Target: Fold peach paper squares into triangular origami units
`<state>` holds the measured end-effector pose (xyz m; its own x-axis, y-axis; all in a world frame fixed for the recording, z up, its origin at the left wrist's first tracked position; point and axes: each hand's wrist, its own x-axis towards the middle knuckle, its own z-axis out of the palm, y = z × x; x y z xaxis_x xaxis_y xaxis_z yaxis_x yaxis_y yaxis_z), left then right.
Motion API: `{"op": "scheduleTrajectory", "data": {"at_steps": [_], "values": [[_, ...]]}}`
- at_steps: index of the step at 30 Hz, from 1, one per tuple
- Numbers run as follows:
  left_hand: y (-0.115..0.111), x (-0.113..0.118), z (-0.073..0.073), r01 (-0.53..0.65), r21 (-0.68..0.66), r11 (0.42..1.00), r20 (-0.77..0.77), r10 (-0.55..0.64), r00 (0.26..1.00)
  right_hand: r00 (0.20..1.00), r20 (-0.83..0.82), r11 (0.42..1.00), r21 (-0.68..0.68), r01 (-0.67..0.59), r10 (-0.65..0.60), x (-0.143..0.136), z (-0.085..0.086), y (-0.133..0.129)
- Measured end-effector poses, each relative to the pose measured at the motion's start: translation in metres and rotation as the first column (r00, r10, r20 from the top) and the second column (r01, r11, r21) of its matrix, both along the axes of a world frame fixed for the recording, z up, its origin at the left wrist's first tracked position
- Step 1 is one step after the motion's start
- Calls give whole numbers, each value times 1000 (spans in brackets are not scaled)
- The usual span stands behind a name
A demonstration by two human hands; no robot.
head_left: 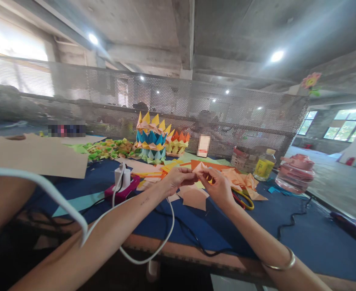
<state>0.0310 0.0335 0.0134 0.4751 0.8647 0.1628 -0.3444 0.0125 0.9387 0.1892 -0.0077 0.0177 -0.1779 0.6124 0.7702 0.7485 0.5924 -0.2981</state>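
Over the blue-covered table (251, 238), my left hand (178, 180) and my right hand (217, 184) meet near the middle of the view. Both pinch a small folded piece of pale orange paper (200, 166) between thumb and fingers. Just below them lies a tan paper piece (193, 197) with a curved edge. Orange and yellow papers (153, 173) spread behind my left hand. Peach folded papers (238, 179) are heaped to the right of my right hand, with yellow-handled scissors (247, 199) partly under them.
Behind stand a tiered paper crown (151, 139) and a smaller one (178, 144). A magenta power strip (121, 190) with a white plug sits at left, cables trailing. A yellow-labelled bottle (264, 165) and pink jug (295, 173) stand right. Another person's arm (8, 202) is at left.
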Motion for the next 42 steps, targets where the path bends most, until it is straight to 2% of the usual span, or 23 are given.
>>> {"op": "scheduleTrajectory", "data": {"at_steps": [6,13,17,23,35,42], "values": [[-1,0,1,16,-56,998,16,-16,1000,999,20,998,49,25,-26,1,1,-2],[-3,-1,4,36,-174,984,37,-30,999,998,64,994,104,-19,13,2,2,-2],[-1,-1,3,21,-175,984,38,-14,999,992,123,992,120,-47,32,3,4,-4],[3,-1,2,31,-176,984,31,-25,999,980,198,991,134,-23,-4,3,5,-5],[-2,-1,8,27,-232,972,30,-20,999,982,186,992,125,-26,2,2,2,-3],[-1,-1,4,50,-195,979,43,-42,998,983,183,994,109,-10,-10,3,1,-1]]}}
